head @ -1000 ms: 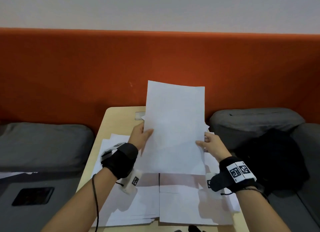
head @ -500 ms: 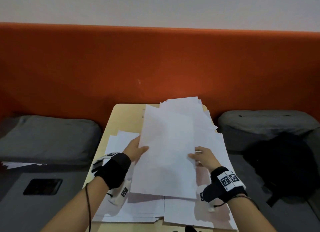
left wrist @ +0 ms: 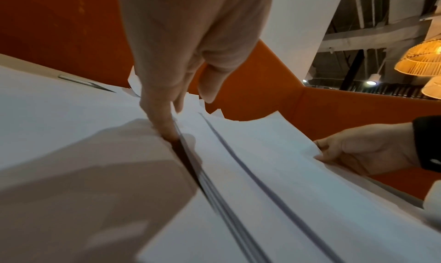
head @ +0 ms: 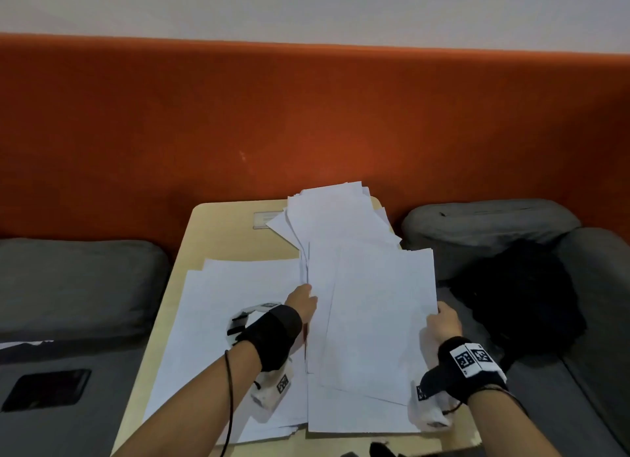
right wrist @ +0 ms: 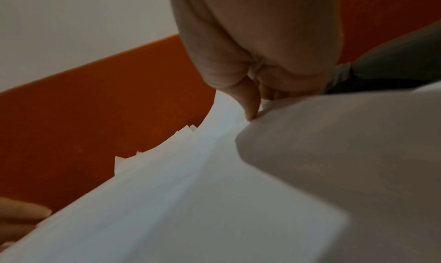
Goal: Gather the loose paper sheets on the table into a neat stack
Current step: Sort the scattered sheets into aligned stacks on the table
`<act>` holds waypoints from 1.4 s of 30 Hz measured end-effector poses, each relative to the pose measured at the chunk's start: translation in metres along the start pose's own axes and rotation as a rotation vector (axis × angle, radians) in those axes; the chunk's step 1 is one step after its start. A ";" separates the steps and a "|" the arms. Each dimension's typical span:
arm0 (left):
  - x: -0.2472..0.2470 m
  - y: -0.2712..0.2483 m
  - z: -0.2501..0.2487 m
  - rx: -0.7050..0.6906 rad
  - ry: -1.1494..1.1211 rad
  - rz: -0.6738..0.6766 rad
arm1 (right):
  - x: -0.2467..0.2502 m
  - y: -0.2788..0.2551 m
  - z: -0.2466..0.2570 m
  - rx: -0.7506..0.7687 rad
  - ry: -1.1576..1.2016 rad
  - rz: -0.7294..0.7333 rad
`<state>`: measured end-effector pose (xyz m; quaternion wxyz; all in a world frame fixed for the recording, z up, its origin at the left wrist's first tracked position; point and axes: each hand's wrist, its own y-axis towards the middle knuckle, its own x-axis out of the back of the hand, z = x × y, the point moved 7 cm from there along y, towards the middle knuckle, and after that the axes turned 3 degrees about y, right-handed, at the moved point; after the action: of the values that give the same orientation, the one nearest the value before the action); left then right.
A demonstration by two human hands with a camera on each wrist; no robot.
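Note:
White paper sheets cover the wooden table point(head: 225, 231). An uneven pile point(head: 368, 303) lies on the right half, fanning out towards the far edge. More sheets point(head: 231, 296) lie spread flat on the left half. My left hand point(head: 303, 294) is at the pile's left edge. Its fingers point(left wrist: 164, 127) are straight, and the index tip is tucked into the gap under that edge. My right hand point(head: 439, 315) pinches the pile's right edge, thumb point(right wrist: 250, 104) on top and the other fingers curled beneath. The top sheet lies askew on the pile.
An orange padded backrest point(head: 306, 115) rises right behind the table. Grey cushions point(head: 75, 275) flank it on both sides. A black bag point(head: 518, 293) lies on the right seat and a dark phone point(head: 47, 388) on the left. A small plate point(head: 267, 219) lies near the far edge.
The sheet that both hands held upright has come down flat onto the right pile. My left hand moved to the pile's left edge, and my right hand slid to its right edge.

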<state>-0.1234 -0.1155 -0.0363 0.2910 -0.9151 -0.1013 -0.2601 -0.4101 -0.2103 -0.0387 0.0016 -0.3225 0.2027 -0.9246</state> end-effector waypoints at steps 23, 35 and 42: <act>0.003 0.002 -0.010 0.023 -0.094 -0.130 | -0.008 -0.009 0.011 0.000 -0.214 0.013; 0.010 -0.008 -0.025 -0.073 -0.164 -0.285 | -0.008 -0.009 0.012 0.016 -0.238 0.043; 0.005 -0.015 -0.036 -0.170 -0.279 -0.141 | -0.005 -0.010 0.004 -0.020 0.155 0.034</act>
<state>-0.1391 -0.1246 -0.0014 0.1770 -0.9542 -0.1822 -0.1580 -0.4024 -0.2024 -0.0352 -0.0018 -0.2464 0.2170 -0.9446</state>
